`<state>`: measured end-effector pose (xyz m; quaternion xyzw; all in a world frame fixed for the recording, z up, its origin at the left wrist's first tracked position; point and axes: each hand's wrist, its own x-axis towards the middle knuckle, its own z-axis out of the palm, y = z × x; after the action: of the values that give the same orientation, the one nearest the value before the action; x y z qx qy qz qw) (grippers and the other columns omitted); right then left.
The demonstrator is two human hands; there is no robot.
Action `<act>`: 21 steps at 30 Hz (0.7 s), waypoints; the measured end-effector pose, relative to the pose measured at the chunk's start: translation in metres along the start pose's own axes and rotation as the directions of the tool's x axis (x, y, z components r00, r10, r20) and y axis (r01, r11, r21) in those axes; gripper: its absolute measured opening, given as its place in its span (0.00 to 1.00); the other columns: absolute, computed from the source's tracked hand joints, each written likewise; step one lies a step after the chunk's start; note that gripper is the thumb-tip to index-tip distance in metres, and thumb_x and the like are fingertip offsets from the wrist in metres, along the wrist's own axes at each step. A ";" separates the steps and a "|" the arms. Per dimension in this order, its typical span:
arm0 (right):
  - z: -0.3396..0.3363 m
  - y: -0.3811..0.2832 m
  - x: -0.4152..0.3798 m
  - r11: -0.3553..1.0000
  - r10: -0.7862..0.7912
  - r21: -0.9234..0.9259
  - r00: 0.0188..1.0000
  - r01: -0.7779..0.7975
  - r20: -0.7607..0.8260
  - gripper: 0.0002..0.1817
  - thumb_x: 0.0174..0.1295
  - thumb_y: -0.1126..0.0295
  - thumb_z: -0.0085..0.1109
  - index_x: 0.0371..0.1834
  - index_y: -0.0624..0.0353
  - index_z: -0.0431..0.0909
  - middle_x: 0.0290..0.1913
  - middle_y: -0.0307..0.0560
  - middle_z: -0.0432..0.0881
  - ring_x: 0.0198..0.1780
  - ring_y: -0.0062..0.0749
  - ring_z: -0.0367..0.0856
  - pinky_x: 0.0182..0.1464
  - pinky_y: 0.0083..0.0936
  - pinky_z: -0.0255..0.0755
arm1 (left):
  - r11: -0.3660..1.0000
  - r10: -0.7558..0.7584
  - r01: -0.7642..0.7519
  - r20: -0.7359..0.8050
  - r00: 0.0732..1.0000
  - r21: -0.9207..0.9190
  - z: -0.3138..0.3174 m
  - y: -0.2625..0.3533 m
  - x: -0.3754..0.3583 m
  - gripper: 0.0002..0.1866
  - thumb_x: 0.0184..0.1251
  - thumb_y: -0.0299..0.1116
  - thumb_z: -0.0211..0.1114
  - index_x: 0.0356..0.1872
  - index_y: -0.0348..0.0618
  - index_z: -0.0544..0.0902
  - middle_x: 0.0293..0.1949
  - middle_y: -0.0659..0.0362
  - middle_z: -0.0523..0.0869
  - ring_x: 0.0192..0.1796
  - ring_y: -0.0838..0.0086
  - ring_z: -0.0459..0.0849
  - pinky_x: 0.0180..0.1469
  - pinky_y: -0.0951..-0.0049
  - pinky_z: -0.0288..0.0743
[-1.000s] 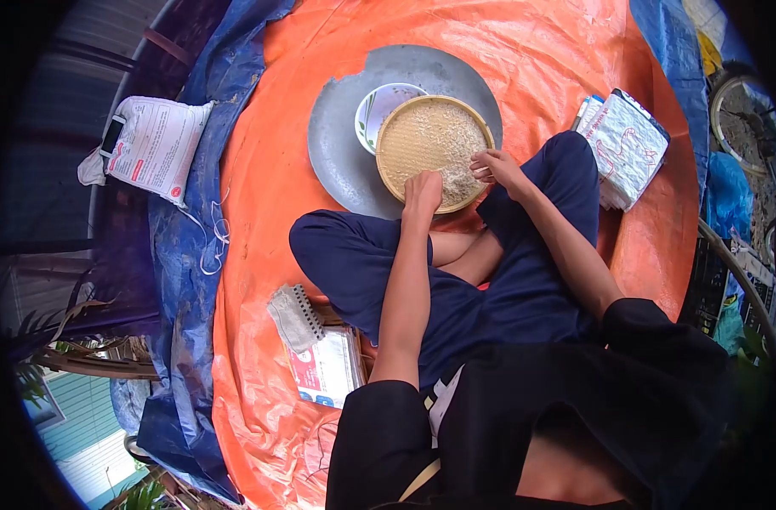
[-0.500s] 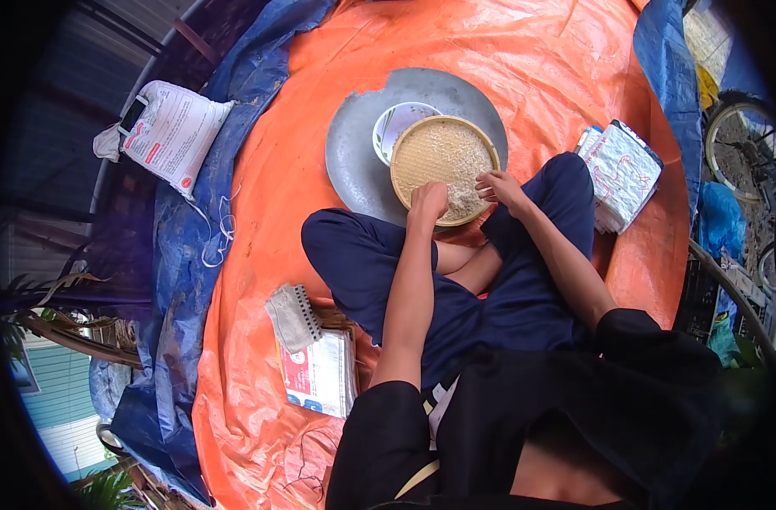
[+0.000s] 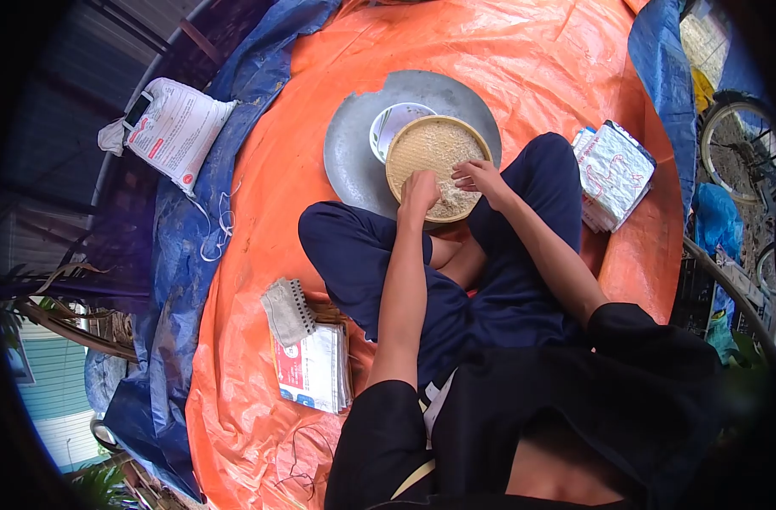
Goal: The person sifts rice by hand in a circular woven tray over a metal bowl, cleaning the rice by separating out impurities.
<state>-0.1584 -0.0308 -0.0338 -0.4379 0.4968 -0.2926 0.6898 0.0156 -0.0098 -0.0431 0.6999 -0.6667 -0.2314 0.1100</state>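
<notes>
A round woven bamboo basket (image 3: 415, 146) sits in front of my crossed legs, holding pale grain that looks like rice (image 3: 456, 204). My left hand (image 3: 420, 192) is closed at the basket's near left side; whatever its fingers hold, if anything, is hidden. Over the grain on the right reaches my right hand (image 3: 483, 180), its fingers apart and no object visible in them. Partly under the basket is a white bowl (image 3: 388, 127) with a green pattern on its rim. Bowl and basket rest on a large grey round metal tray (image 3: 347, 149).
Orange tarpaulin (image 3: 252, 212) covers the ground, with blue tarpaulin (image 3: 179, 246) along the left. A white printed sack (image 3: 179, 132) stands at left. Folded sacks (image 3: 613, 178) lie by my right knee, more folded sacks (image 3: 320, 370) at lower left. A bicycle wheel (image 3: 732, 144) is far right.
My right hand has moved left, further over the basket, and its fingers have spread. My right knee has shifted inward and up. The left hand stays at the near left side.
</notes>
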 end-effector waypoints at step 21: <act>0.013 -0.012 -0.004 0.959 0.025 0.282 0.998 -0.007 -0.060 0.20 0.61 0.61 0.53 0.46 0.69 0.76 0.45 0.57 0.81 0.43 0.36 0.83 0.47 0.27 0.77 | 0.558 0.105 0.061 0.143 0.984 -0.828 -0.035 -0.013 -0.014 0.18 0.60 0.26 0.66 0.52 0.37 0.75 0.35 0.56 0.86 0.41 0.74 0.85 0.44 0.78 0.76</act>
<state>-0.1468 -0.0288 -0.0198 -0.3217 0.4752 -0.3685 0.7314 0.0441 -0.0001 -0.0159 0.5343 -0.4951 -0.5767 0.3698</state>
